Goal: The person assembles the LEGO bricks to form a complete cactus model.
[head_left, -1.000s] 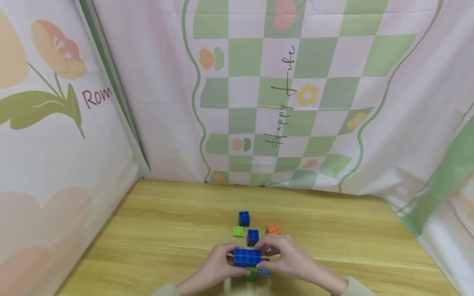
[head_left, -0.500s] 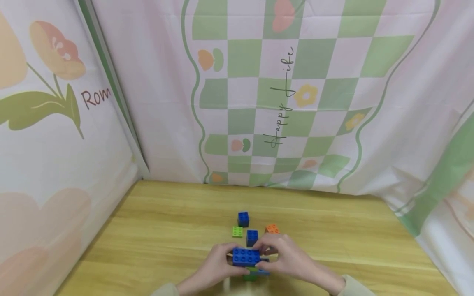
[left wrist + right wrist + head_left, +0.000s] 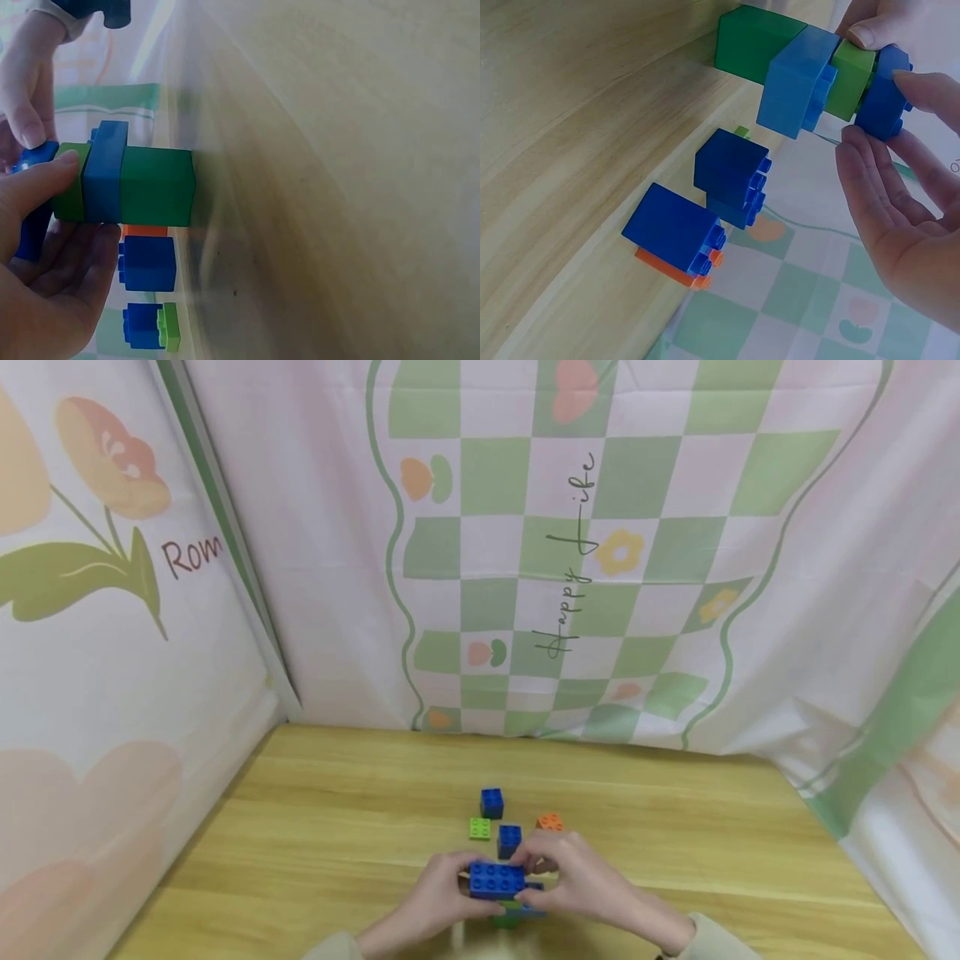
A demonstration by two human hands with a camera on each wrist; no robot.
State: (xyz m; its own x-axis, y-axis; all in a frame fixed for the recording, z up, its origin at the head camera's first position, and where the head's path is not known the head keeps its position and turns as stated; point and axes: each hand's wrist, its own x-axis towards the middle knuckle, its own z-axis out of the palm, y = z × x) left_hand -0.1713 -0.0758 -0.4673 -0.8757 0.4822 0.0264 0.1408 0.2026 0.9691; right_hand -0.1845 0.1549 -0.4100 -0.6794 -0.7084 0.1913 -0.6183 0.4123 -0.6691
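Blue brick (image 3: 497, 878): top of the stack, at the near side of the bench (image 3: 337, 793), midway between its left and right edges.
Long way: side to side, from hand to hand.
Left hand (image 3: 448, 891): fingers bent round the left end, thumb tip on the light green brick (image 3: 71, 195).
Right hand (image 3: 576, 872): fingers pinch the right end.
Nearer hand: neither, both touch.
Light green brick: right under the blue one; they look not quite pressed together.
Orange brick (image 3: 550, 821): past the right hand, toward the far edge.
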